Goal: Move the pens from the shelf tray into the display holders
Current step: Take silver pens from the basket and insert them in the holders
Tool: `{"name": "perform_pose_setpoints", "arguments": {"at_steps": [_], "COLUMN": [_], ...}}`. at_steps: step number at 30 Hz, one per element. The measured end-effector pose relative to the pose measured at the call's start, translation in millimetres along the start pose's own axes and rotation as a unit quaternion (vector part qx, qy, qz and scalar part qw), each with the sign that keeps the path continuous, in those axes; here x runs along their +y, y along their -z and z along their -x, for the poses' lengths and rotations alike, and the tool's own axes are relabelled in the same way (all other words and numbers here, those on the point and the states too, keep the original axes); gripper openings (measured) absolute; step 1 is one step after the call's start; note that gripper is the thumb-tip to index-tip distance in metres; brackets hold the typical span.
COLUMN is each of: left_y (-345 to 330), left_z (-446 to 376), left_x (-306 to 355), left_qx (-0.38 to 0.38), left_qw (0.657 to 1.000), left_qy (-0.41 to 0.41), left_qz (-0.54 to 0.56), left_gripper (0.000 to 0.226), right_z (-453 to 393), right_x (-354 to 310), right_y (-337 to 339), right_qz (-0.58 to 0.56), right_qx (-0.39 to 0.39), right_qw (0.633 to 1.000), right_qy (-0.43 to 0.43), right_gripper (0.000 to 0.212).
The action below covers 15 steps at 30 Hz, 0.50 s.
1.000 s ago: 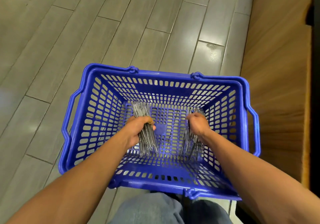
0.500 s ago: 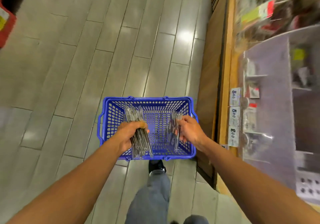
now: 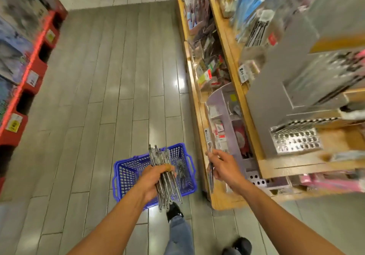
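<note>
A blue basket (image 3: 126, 173) sits on the grey plank floor (image 3: 110, 81) beside wooden shelving (image 3: 233, 71)

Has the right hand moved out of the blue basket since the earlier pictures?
Yes. The right hand has risen out of the blue basket and gone right, toward the wooden shelf, pinching a few pens.

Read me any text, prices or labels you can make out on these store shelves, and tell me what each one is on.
"00", preceded by an unclear digit: white price tag on the upper wooden shelf edge.
White price tag on the lower shelf edge: digits blurred, unreadable.
Yellow and white labels on the red bins at left: too blurred to read.
Packaging on the wooden shelves: motion-blurred, nothing legible.
</note>
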<state>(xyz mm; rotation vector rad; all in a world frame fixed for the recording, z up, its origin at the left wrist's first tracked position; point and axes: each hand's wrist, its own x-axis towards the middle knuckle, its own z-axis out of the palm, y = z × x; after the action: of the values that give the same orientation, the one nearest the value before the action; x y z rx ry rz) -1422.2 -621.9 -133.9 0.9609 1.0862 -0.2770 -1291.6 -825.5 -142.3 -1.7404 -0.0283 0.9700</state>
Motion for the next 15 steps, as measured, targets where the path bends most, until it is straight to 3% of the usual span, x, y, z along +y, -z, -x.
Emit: {"name": "perform_pose_setpoints", "arguments": {"at_steps": [8,15], "left_y": [-154.3,-277.2], "left_z": [67.4,98.8], "left_x": [-14.1,-11.5], "left_qx": [-0.035,-0.108], "left_qw": [0.999,0.993], "left_qy": [-0.006,-0.013], "left_qz": [-0.039,-0.053], "left_gripper": [0.011,0.012], "right_z": [98.3,143.8], "right_x": [-21.6,-41.1], "right_y": [172.0,265.1], "right_qz": [-0.008,-0.012], "right_qx": [0.076,0.108], "right_qw": [0.995,0.99], "right_qy": [0.067,0.087], "right_gripper": [0.018,0.02]}}
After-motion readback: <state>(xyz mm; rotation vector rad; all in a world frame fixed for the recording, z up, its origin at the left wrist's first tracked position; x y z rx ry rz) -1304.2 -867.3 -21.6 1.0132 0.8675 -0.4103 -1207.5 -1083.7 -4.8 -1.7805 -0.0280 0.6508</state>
